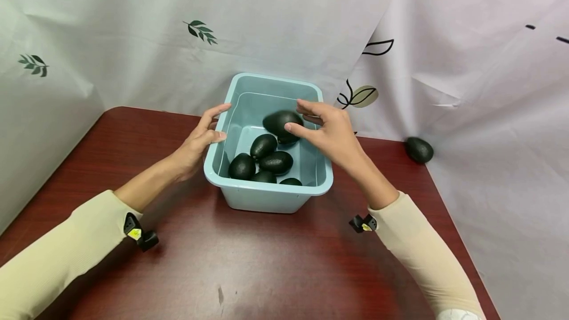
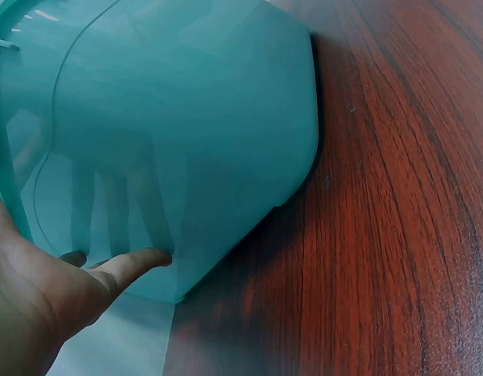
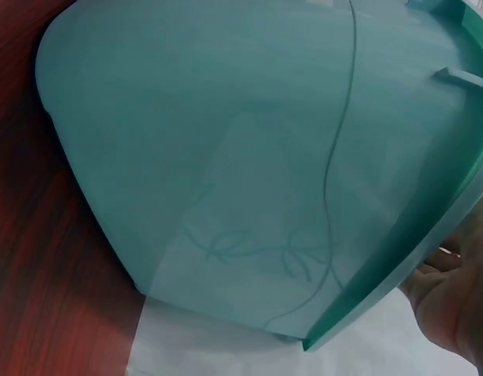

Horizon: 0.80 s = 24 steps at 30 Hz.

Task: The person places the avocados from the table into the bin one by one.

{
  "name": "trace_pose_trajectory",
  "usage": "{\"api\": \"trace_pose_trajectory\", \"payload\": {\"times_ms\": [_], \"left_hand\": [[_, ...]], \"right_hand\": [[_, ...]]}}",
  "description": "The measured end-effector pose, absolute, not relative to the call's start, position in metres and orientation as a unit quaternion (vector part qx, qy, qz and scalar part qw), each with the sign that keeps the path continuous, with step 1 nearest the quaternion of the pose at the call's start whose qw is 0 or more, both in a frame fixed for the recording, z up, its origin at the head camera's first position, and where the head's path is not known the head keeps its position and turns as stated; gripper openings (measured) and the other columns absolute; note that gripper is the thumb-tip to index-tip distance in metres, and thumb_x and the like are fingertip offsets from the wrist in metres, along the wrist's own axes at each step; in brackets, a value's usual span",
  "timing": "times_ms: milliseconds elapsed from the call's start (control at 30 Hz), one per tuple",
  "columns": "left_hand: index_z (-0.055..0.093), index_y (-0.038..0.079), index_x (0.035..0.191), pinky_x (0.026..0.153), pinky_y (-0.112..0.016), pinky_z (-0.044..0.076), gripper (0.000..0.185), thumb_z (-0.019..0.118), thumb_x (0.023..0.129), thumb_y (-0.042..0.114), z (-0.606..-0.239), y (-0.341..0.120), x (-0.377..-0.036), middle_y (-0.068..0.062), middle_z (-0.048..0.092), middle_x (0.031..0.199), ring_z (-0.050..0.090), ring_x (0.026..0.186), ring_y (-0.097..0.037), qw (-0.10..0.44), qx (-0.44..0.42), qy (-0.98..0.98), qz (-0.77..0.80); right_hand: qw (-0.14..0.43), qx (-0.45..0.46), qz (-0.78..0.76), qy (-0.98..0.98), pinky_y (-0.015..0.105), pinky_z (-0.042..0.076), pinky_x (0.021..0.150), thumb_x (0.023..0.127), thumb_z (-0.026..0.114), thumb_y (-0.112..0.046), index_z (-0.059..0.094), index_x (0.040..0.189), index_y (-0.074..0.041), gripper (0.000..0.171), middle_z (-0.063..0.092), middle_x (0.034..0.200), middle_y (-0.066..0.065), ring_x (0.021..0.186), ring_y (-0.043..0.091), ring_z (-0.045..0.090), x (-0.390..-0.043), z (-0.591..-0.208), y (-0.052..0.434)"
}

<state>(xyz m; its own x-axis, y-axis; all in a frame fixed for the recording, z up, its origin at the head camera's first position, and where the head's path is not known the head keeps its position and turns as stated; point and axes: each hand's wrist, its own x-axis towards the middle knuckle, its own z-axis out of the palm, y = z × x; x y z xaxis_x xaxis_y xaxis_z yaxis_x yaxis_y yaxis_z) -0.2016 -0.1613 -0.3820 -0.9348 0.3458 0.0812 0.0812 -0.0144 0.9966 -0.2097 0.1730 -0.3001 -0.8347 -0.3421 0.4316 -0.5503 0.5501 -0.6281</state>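
Note:
A light blue plastic tub (image 1: 266, 196) stands on the dark red table and holds several dark avocados (image 1: 275, 162). My right hand (image 1: 295, 116) reaches over the tub's right rim and pinches one avocado (image 1: 277, 121) between thumb and fingertips, above the others. My left hand (image 1: 220, 121) holds the tub's left rim, thumb hooked inside and fingers outside. In the left wrist view the fingers (image 2: 139, 260) press on the tub's outer wall (image 2: 186, 117). The right wrist view shows the tub's other wall (image 3: 225, 141) and only an edge of my right hand (image 3: 452, 298).
One more avocado (image 1: 419, 149) lies on the table's far right edge against the white leaf-print cloth (image 1: 284, 23) that hangs behind and at both sides. Bare red tabletop (image 1: 249, 270) spreads in front of the tub.

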Motion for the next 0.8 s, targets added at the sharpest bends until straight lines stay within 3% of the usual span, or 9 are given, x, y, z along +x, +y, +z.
{"api": "trace_pose_trajectory", "payload": {"times_ms": [200, 367, 667, 800], "left_hand": [[0.030, 0.038, 0.175, 0.107, -0.040, 0.052, 0.075, 0.046, 0.104, 0.021, -0.383, -0.160, -0.201, -0.006, 0.035, 0.163, 0.043, 0.144, -0.030, 0.096, 0.155, 0.694, 0.696], [0.030, 0.040, 0.175, 0.106, -0.040, 0.053, 0.075, 0.046, 0.104, 0.021, -0.382, -0.161, -0.201, -0.011, 0.032, 0.166, 0.044, 0.142, -0.026, 0.097, 0.155, 0.699, 0.692], [0.029, 0.039, 0.176, 0.105, -0.040, 0.054, 0.076, 0.046, 0.104, 0.021, -0.382, -0.161, -0.200, -0.019, 0.028, 0.170, 0.041, 0.148, -0.039, 0.100, 0.156, 0.697, 0.693], [0.029, 0.040, 0.176, 0.105, -0.040, 0.055, 0.075, 0.046, 0.105, 0.022, -0.383, -0.160, -0.200, -0.022, 0.026, 0.171, 0.039, 0.149, -0.041, 0.099, 0.157, 0.696, 0.693]], "right_hand": [[0.139, 0.252, 0.400, -0.870, 0.038, 0.065, 0.106, 0.096, 0.092, -0.027, 0.075, 0.148, -0.008, 0.058, 0.081, 0.137, 0.014, 0.125, 0.027, 0.082, -0.206, -0.303, 0.180], [0.151, 0.249, 0.414, -0.862, 0.040, 0.064, 0.106, 0.097, 0.091, -0.023, 0.075, 0.146, -0.006, 0.054, 0.081, 0.138, 0.015, 0.126, 0.030, 0.081, -0.206, -0.307, 0.188], [0.174, 0.243, 0.415, -0.859, 0.045, 0.065, 0.103, 0.096, 0.092, -0.016, 0.077, 0.143, -0.004, 0.051, 0.083, 0.133, 0.016, 0.121, 0.034, 0.083, -0.204, -0.313, 0.201], [0.179, 0.232, 0.426, -0.856, 0.040, 0.064, 0.105, 0.095, 0.091, -0.013, 0.078, 0.140, -0.002, 0.048, 0.082, 0.134, 0.017, 0.121, 0.033, 0.082, -0.204, -0.314, 0.208]]}}
